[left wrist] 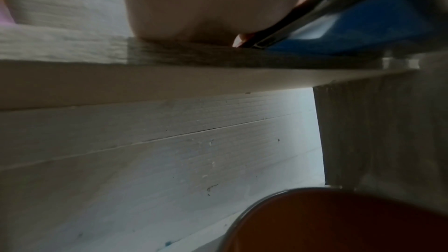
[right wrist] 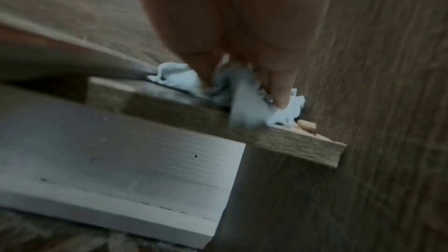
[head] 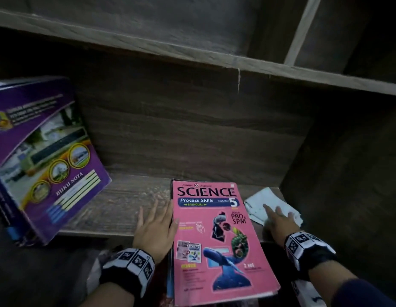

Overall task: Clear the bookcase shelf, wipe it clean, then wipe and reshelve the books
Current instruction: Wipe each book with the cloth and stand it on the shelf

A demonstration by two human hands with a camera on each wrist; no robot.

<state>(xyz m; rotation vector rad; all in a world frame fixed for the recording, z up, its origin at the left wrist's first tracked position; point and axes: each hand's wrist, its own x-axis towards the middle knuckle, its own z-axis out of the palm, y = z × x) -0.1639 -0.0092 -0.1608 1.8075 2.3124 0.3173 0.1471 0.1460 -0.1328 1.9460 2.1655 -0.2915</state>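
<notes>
A pink SCIENCE book [head: 214, 240] lies face up on a thin stack, its far end on the wooden shelf [head: 117, 202] and its near end overhanging the front edge. My left hand [head: 157, 218] lies flat on the shelf against the book's left edge, fingers straight, thumb on the cover. In the left wrist view the palm [left wrist: 194, 7] rests on the shelf beside a blue book [left wrist: 363, 26] under the stack. My right hand [head: 279, 218] is on a white cloth [head: 259, 202] at the shelf's right end. Its fingers [right wrist: 281, 93] and thumb dig into the bunched cloth [right wrist: 177, 78].
A stack of purple "Buku Nota" books [head: 44, 156] leans at the shelf's left end. The upper shelf board [head: 192, 52] hangs overhead and the bookcase side wall [head: 336, 162] closes the right. Below the shelf are a white board [right wrist: 121, 160] and a round orange object [left wrist: 339, 221].
</notes>
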